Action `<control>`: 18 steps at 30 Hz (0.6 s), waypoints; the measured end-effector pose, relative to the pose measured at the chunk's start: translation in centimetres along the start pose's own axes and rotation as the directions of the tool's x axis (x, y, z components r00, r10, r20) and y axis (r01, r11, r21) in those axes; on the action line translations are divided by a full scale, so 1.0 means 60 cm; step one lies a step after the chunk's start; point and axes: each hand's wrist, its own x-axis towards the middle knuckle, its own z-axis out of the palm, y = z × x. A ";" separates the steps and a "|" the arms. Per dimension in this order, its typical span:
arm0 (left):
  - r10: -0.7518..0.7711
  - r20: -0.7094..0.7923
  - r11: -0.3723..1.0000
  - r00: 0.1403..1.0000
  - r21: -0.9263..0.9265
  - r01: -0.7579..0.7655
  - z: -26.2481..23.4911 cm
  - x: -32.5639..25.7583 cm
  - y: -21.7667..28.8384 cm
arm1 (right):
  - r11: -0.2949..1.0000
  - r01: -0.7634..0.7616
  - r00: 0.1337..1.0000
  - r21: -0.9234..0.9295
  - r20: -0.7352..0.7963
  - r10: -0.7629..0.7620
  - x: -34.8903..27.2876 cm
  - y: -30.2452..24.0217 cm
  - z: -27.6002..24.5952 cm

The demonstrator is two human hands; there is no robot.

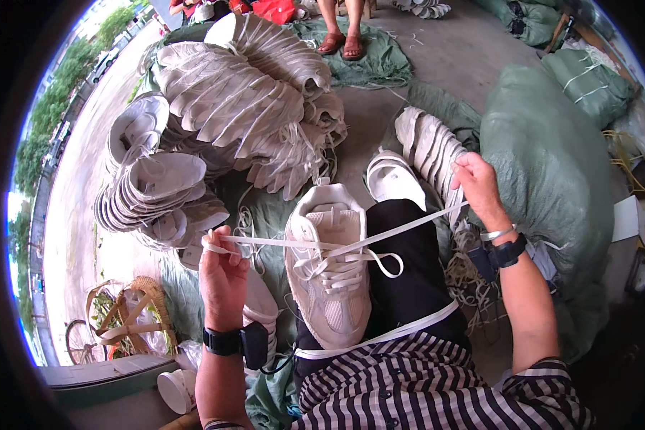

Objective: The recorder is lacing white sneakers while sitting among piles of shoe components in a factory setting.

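Note:
On my lap lies a pale beige shoe upper (pixel 340 315), its toe toward me and its tongue and heel opening away. A flat white shoelace (pixel 401 228) runs through its eyelets and is drawn out to both sides, with a loose loop to the right of the upper. My left hand (pixel 223 283) pinches one end of the lace, left of the upper. Raised higher at the right, my right hand (pixel 478 185) is closed on the other end. The two lace lengths cross over the tongue. Another white upper (pixel 393 179) rests just beyond my knee.
Large stacks of nested shoe uppers (pixel 229 93) fill the left and far left. A bulging green sack (pixel 545 179) stands at the right, near a bunch of loose laces (pixel 473 276). A woven basket (pixel 140 315) sits at lower left. Another person's feet (pixel 342 44) show at the back.

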 end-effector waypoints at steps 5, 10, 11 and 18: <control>0.011 -0.070 0.999 0.997 0.044 -0.008 -0.003 -0.008 0.006 | 0.962 -0.193 0.913 0.194 -0.323 0.248 0.023 0.012 -0.134; -0.031 -0.055 0.999 0.998 -0.025 0.029 -0.024 -0.002 -0.008 | 0.851 -0.334 0.770 0.406 -0.404 0.495 -0.004 0.095 -0.225; -0.024 -0.085 1.000 0.996 -0.019 0.023 -0.022 -0.001 -0.005 | 0.850 -0.337 0.772 0.405 -0.397 0.496 -0.009 0.102 -0.217; 0.252 -0.106 0.967 0.962 0.006 -0.253 -0.144 0.072 0.135 | 0.846 -0.364 0.921 0.388 0.015 0.390 -0.027 -0.015 -0.089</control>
